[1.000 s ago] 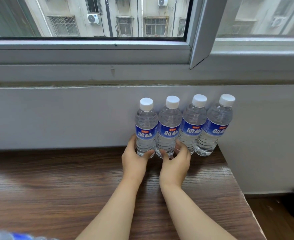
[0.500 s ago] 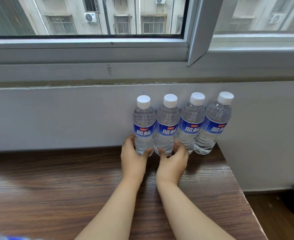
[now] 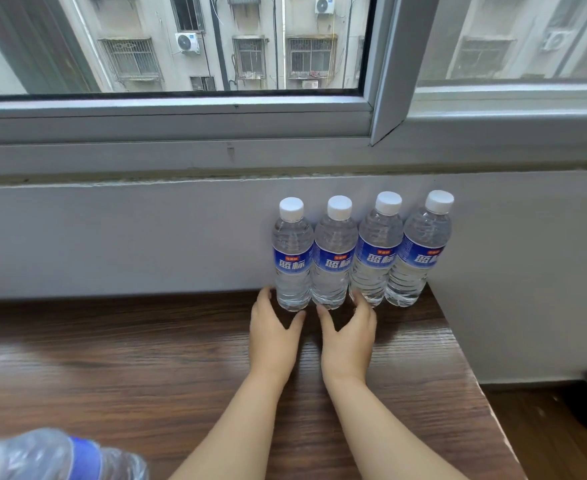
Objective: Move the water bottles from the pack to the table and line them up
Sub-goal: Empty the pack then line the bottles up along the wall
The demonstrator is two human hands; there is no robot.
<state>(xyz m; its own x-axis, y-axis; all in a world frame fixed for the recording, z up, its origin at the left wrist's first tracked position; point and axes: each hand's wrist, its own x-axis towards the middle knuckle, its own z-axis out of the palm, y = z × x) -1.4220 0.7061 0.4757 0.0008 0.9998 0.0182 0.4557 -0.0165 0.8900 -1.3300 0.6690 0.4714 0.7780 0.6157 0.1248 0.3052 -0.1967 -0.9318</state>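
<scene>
Four clear water bottles with white caps and blue labels stand upright in a tight row against the grey wall, at the back right of the wooden table point(image 3: 146, 375). My left hand point(image 3: 274, 332) lies spread in a V in front of the leftmost bottle point(image 3: 292, 261), fingertips touching the left side of its base and the thumb just below it. My right hand point(image 3: 349, 336) lies the same way at the second bottle point(image 3: 333, 261), its fingers reaching between that bottle and the third bottle point(image 3: 375, 254). The fourth bottle point(image 3: 418, 251) stands untouched. Neither hand grips anything.
A blurred bottle in the plastic pack point(image 3: 53, 455) shows at the bottom left corner. The table's right edge point(image 3: 475, 393) drops to the floor just past the row. A window sill and frame point(image 3: 215, 157) run above the wall.
Both hands gripped the bases of the two left bottles; they have now let go and eased back towards me, fingers spread. The four bottles stand where they were.
</scene>
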